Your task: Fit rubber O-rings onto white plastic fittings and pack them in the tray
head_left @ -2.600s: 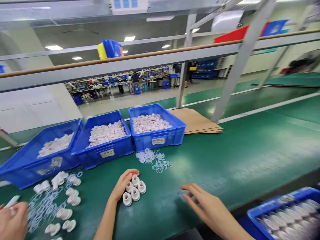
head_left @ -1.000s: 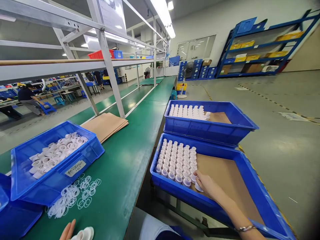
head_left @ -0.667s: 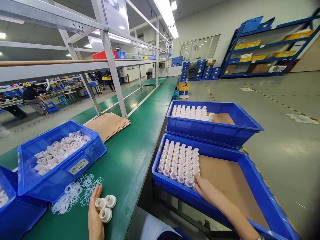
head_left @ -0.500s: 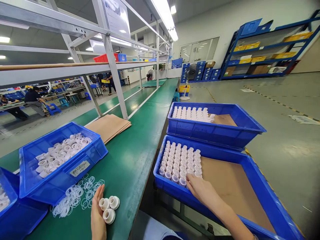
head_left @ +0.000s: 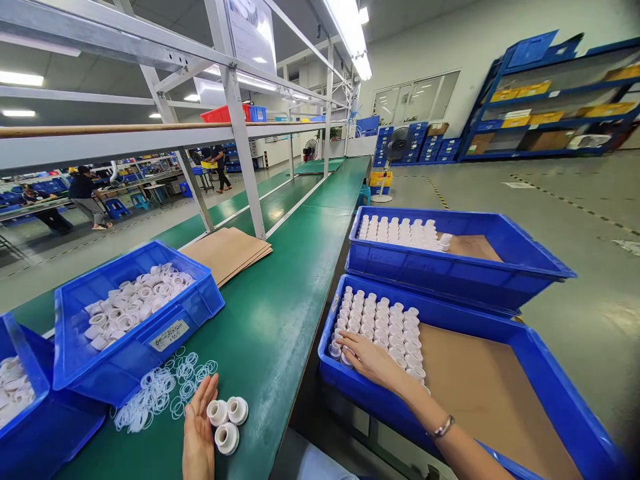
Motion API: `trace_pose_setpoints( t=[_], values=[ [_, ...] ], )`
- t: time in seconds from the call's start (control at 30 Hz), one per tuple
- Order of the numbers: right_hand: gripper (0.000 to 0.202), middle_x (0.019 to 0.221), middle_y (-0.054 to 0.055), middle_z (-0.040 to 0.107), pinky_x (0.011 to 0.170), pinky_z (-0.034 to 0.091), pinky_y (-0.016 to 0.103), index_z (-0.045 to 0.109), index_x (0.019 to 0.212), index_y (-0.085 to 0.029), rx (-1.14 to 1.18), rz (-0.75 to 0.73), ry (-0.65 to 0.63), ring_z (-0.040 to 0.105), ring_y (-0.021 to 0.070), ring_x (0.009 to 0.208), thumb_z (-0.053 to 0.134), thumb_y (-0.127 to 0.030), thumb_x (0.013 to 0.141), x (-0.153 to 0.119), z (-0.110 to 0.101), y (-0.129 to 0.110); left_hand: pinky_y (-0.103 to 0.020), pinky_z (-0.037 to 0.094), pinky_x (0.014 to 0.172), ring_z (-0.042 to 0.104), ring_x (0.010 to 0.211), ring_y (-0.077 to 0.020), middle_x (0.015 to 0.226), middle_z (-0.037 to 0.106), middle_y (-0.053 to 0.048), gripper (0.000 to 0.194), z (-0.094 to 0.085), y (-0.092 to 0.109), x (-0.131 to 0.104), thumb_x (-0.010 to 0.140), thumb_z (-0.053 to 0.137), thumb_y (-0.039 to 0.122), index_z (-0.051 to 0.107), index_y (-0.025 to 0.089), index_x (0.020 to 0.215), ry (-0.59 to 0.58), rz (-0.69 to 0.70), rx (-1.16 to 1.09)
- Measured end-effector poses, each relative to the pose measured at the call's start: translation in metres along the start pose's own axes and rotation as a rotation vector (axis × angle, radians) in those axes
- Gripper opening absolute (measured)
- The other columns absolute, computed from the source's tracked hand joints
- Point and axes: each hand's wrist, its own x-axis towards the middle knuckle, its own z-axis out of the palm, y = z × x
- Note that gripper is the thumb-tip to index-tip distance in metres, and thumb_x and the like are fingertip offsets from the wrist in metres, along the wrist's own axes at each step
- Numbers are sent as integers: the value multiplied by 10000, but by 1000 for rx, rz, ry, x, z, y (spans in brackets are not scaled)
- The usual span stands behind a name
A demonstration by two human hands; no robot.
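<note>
My left hand [head_left: 199,427] rests on the green bench with its fingers stretched out and a little apart. Right beside its palm stand three white plastic fittings [head_left: 227,439], flanged rings with a narrower neck. My right hand [head_left: 367,359] reaches over the near blue bin [head_left: 555,407], fingers extended above the left end of the front rows of upright white fittings [head_left: 395,337]; no held piece shows. Its fingertips overlap the fittings, and whether they touch I cannot tell. Thin clear rings [head_left: 155,393] lie loosely piled beyond my left hand.
A blue bin [head_left: 65,347] with jumbled white parts [head_left: 145,293] stands on the bench, another blue bin [head_left: 45,427] at its left. Brown cardboard sheets [head_left: 227,250] lie behind. A second bin [head_left: 535,260] of fittings sits behind the near one. Metal shelf posts [head_left: 245,147] rise from the bench.
My right hand has moved left across the front rows of fittings, and its fingers have spread out. My left hand has opened slightly beside the three fittings. The view has shifted a little.
</note>
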Motion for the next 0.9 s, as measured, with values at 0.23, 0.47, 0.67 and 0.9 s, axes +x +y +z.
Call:
trace_pose_setpoints(
  t=[0.23, 0.47, 0.67, 0.9],
  values=[
    [463, 1410, 115, 557, 1100, 416, 433, 636, 1295, -160, 24, 68, 2, 516, 248, 1294, 307, -350, 1030, 25, -2, 34, -452, 222, 1262, 360, 1445, -304, 1470, 525, -43, 748, -5, -14, 12, 841, 387, 772, 541, 242, 1346, 41, -8, -39],
    [447, 1416, 126, 552, 1126, 386, 399, 635, 1311, -123, -6, 110, -42, 503, 246, 1312, 355, -318, 1022, 57, -6, 76, -467, 208, 1265, 363, 1443, -307, 1468, 523, -77, 735, -5, -17, 14, 847, 381, 762, 537, 226, 1326, 58, -15, -42],
    [372, 1504, 144, 444, 1139, 356, 471, 551, 1383, -140, -38, 180, 13, 444, 265, 1359, 461, -281, 1051, 86, -8, 104, -513, 210, 1258, 361, 1439, -347, 1440, 550, -92, 789, -4, -17, 16, 804, 410, 791, 541, 232, 1345, 86, -41, -46],
    [328, 1424, 107, 509, 1074, 428, 527, 577, 1321, -191, -79, 237, 115, 515, 279, 1267, 600, -314, 1017, 111, -1, 128, -506, 221, 1255, 324, 1455, -357, 1438, 553, -81, 761, 1, -13, 13, 806, 432, 788, 572, 224, 1296, 153, -115, -116]
  ],
)
